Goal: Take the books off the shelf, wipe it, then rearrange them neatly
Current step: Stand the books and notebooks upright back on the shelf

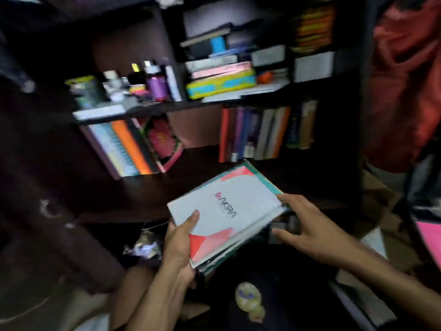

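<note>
A small stack of books [224, 209], topped by a white cover with red and teal corners, hovers in front of the dark wooden shelf [152, 187]. My left hand [180, 244] grips the stack's near left corner, thumb on the cover. My right hand [300, 223] touches the stack's right edge with spread fingers. On the lower shelf, leaning books [133, 149] stand at the left and a row of upright books [265, 132] at the right, with a bare gap between them.
The upper shelf holds bottles and jars [143, 84] at left and flat piles of books [222, 77] at right. A red cloth [403, 80] hangs at the right. More books and papers [362, 295] lie on the floor at lower right.
</note>
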